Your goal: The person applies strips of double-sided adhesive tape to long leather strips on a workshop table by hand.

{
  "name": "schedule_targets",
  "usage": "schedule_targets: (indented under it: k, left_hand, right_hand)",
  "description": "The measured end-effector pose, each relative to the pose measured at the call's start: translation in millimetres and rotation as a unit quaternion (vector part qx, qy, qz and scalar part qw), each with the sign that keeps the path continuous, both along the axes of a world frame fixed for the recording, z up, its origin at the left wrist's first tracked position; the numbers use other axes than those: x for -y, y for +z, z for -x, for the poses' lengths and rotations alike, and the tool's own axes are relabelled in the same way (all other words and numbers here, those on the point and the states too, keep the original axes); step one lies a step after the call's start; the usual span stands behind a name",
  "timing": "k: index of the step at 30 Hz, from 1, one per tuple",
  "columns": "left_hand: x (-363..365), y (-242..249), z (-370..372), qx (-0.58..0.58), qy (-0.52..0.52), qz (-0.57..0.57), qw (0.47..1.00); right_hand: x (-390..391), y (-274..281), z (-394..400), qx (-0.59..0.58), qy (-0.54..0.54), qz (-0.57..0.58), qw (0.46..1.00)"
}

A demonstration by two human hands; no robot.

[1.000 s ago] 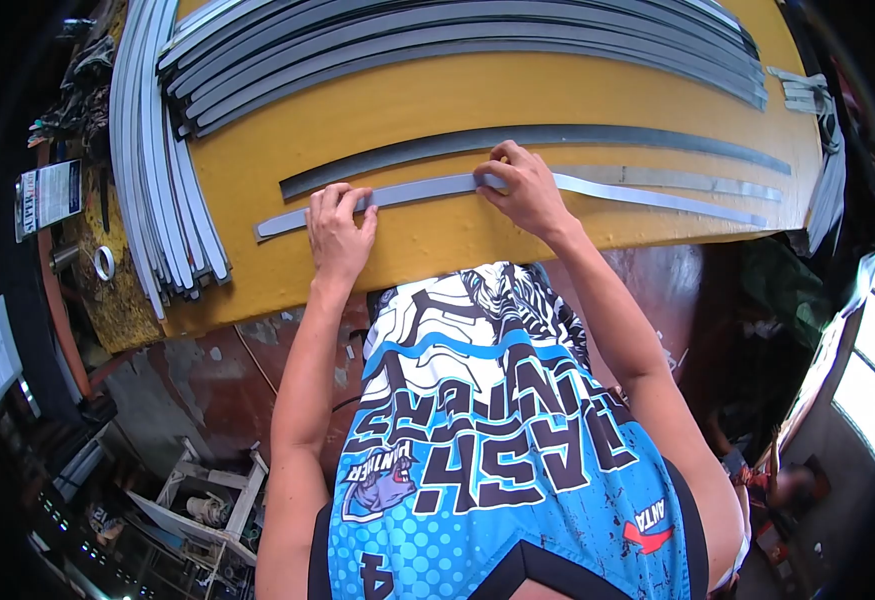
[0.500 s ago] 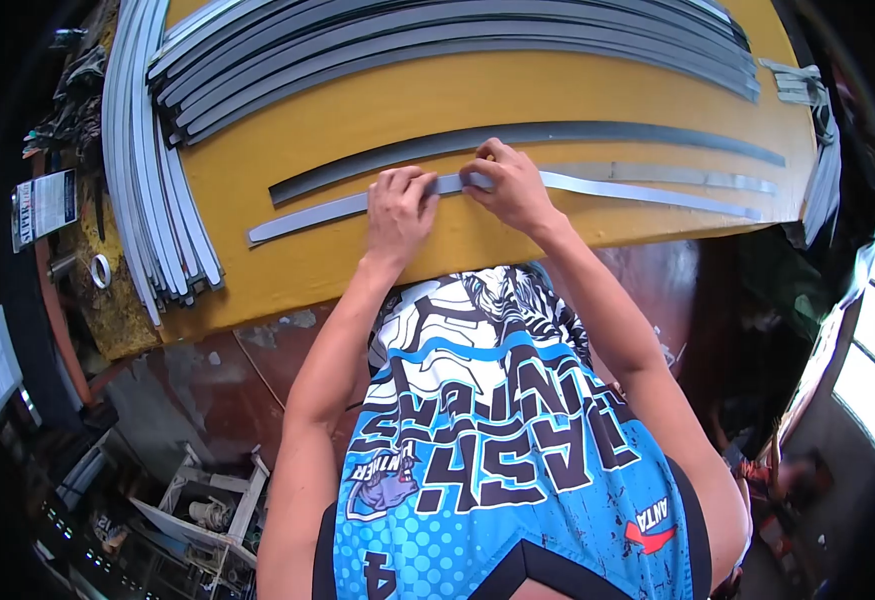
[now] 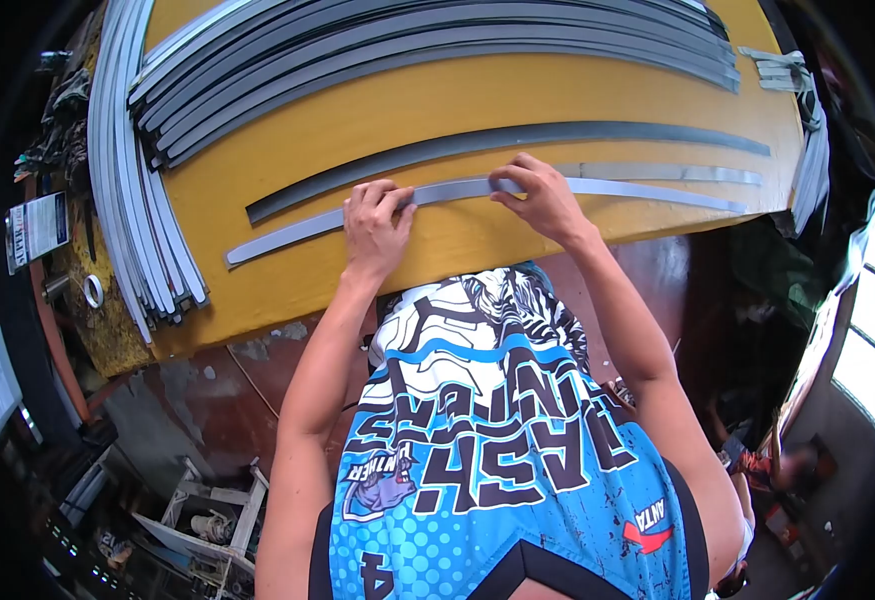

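Observation:
A long, flat light grey strip [image 3: 452, 188] lies along the near side of the yellow table. My left hand [image 3: 377, 228] is closed on it left of its middle, fingers over the far edge and thumb at the near edge. Farther right, my right hand [image 3: 545, 200] pinches the same strip between thumb and fingers. A bare stretch of strip shows between the hands. Just beyond lies a dark grey strip [image 3: 407, 155], apart from both hands. A thinner pale strip [image 3: 657, 174] runs behind the right part of the held one.
Stacked grey strips [image 3: 437, 60] cover the far side of the yellow table [image 3: 287, 290]. Another bundle of strips [image 3: 132, 190] hangs over the left end. A white tape roll [image 3: 93, 291] and a printed packet [image 3: 37, 232] sit at far left. Tied strips [image 3: 807, 150] hang at the right corner.
My right hand has slid right along the strip and my left hand slightly left, so the gap between them is wider. The view has shifted a little.

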State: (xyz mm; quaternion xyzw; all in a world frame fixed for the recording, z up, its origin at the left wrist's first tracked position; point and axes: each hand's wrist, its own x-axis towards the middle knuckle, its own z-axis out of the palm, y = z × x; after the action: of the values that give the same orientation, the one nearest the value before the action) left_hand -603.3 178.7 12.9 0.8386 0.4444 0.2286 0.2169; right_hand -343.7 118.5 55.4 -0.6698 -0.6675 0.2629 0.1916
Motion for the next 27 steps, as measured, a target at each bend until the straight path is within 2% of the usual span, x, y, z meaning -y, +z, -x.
schedule_targets:
  k: [9,27]
  left_hand:
    - [-0.5,7.9,3.5,-0.020,0.015,0.023,0.999]
    - [-0.4,9.6,3.8,-0.028,0.009,0.018,0.999]
  right_hand:
    - [-0.3,-9.9,-20.7,-0.014,0.003,-0.028,1.000]
    - [1.9,-20.0,-23.1,0.045,0.020,-0.045,0.998]
